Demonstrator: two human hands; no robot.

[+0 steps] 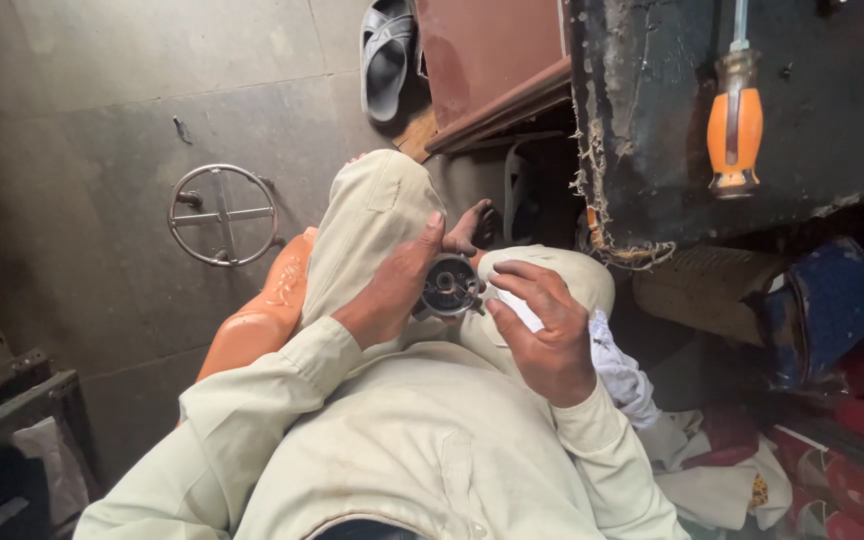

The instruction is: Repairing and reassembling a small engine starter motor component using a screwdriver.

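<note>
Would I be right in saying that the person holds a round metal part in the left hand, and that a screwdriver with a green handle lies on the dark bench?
Not quite: the head view shows the screwdriver has an orange handle, not green. The rest holds: the left hand holds the round metal part, and the screwdriver lies on the dark bench.
</note>
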